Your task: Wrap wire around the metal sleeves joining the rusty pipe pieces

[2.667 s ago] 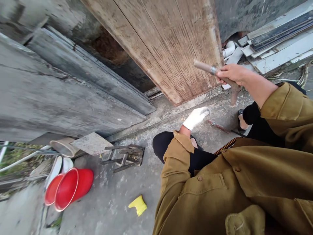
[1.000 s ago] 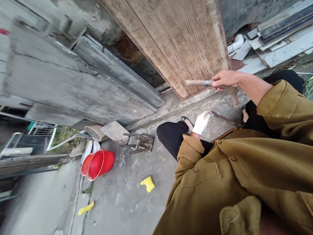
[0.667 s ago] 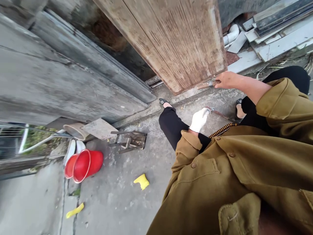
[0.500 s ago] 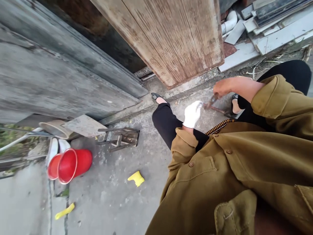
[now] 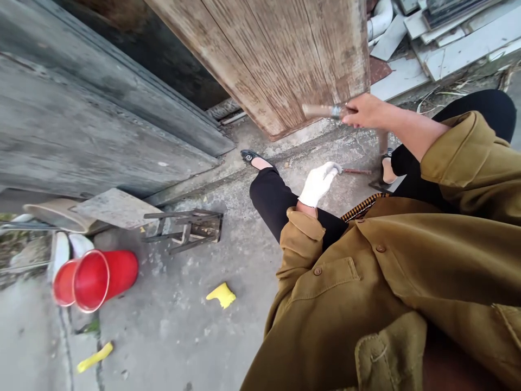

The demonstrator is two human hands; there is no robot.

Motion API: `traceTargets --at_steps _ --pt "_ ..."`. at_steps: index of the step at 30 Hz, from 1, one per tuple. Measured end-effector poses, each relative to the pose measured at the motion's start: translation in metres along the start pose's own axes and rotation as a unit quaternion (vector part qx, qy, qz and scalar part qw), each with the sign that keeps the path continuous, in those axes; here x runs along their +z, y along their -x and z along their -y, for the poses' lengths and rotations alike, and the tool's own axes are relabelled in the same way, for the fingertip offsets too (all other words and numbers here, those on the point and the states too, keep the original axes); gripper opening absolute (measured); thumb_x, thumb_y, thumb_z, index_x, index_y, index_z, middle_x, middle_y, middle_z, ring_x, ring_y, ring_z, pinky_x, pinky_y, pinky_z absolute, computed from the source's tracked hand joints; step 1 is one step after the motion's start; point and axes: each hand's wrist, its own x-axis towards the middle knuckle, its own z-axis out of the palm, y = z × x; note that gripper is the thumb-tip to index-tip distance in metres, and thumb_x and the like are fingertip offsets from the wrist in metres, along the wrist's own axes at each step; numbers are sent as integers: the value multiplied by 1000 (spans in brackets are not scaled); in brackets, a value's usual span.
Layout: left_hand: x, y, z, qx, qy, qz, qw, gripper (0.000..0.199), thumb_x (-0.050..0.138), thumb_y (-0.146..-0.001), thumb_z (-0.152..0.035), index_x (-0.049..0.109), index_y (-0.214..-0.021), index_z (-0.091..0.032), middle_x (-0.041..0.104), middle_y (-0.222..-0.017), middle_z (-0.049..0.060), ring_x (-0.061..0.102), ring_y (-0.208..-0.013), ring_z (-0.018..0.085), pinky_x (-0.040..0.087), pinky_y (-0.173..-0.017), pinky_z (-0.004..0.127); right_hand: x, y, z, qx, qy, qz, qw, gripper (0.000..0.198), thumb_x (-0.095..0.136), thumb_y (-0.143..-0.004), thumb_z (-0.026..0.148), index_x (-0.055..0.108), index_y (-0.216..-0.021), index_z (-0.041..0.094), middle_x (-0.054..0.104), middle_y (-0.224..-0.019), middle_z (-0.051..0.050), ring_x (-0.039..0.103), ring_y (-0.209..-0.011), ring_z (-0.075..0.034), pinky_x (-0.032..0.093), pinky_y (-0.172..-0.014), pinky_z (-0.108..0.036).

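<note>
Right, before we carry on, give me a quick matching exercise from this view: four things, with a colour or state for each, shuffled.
1. left hand
2. right hand
3. buckets
4. shirt

A. red
B. bare, gripping a wire-bound tool
C. mustard-brown
D. white-gloved

Pairs: 1-D, 2-B, 3-A, 4-C

A brown wooden tool (image 5: 319, 112) is being held nearly level right of the upper centre of the frame; its pale, slightly blurred end is pointing left, a silvery wire binding (image 5: 336, 112) is circling it, and a branch (image 5: 383, 142) is dropping from its right part. Just below, a slim reddish rod (image 5: 356, 171) is stretching almost level.
</note>
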Motion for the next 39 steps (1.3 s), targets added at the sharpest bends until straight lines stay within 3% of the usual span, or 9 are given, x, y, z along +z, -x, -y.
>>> traceTargets --at_steps 4,10,12,15,21,26,34,36,39 --pt "-9 5 -6 13 -45 -30 998 24 50 -103 -25 74 -104 -19 78 -111 7 71 -103 21 50 -102 30 17 3 6 -10 277 164 947 15 71 -95 24 74 -99 10 67 -87 -11 65 -99 -28 46 -91 -38" --pt "-12 0 0 -49 9 -100 994 28 49 -106 -35 70 -95 -19 75 -97 7 68 -90 20 53 -88 29 11 28 25 -64 151 504 848 18 69 -95 13 79 -110 13 69 -78 2 58 -69 -9 44 -71 -22" --pt "-9 -2 2 -73 48 -100 991 35 47 -108 -42 69 -94 -19 70 -84 5 62 -76 17 52 -77 28 -3 31 26 -138 -38 449 882 13 73 -93 20 75 -105 14 70 -86 1 60 -75 -9 48 -76 -23" --pt "-4 -3 0 -66 71 -74 993 38 47 -108 -47 70 -94 -19 64 -77 3 56 -66 16 48 -69 27 -22 27 19 -129 -242 188 943 23 70 -98 38 65 -93 16 67 -89 -4 56 -77 -11 52 -82 -30" --pt "-5 -1 -5 -23 -7 -58 998 32 48 -107 -36 71 -93 -19 75 -95 6 67 -87 20 51 -88 29 -19 2 -5 -45 7 40 998 22 78 -92 35 62 -94 19 63 -83 -11 56 -118 -29 43 -111 -44" --pt "-4 3 -6 -18 -136 -51 989 25 53 -106 -31 75 -101 -21 79 -101 7 72 -94 23 50 -90 30 8 6 2 -12 243 80 967 20 73 -96 31 67 -96 11 67 -93 -17 61 -117 -32 44 -108 -45" --pt "-5 2 -5 -22 -115 -76 990 20 56 -103 -23 75 -104 -19 79 -108 9 73 -102 24 52 -94 31 9 34 18 -2 131 510 850 11 73 -95 17 77 -102 10 67 -75 0 62 -70 -10 47 -75 -25" --pt "-5 1 -4 -32 -24 -67 997 24 50 -105 -23 73 -102 -18 78 -99 8 72 -91 20 53 -90 29 -8 34 17 -56 -11 477 877 16 77 -94 24 74 -101 10 66 -80 -1 61 -71 -9 48 -74 -23" --pt "-2 -2 -4 -35 69 -29 997 28 47 -106 -28 72 -100 -16 75 -92 6 67 -78 16 53 -81 27 -26 32 9 -102 -204 259 939 30 72 -101 40 65 -96 11 62 -82 -2 53 -71 -8 49 -72 -21"
